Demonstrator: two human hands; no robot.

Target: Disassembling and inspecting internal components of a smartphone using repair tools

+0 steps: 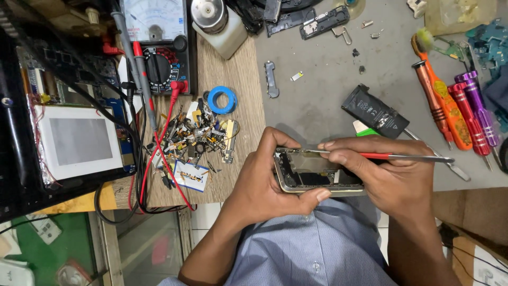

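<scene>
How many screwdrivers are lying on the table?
4, side by side at the right of the grey mat: two orange screwdrivers, a red one and a purple one. More may lie beyond the edge.

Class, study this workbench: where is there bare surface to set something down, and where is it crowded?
Free: the grey mat between the small metal bracket and the black battery. Crowded: the pile of small parts beside the multimeter, and the screwdrivers at right.

An opened phone [312,177], back cover off and dark insides showing within a pale metal frame, is lying flat at the near edge of the bench [317,79]. A slim metal screwdriver [391,156] with a red band is lying nearly level, its tip resting at the phone's top edge.
</scene>
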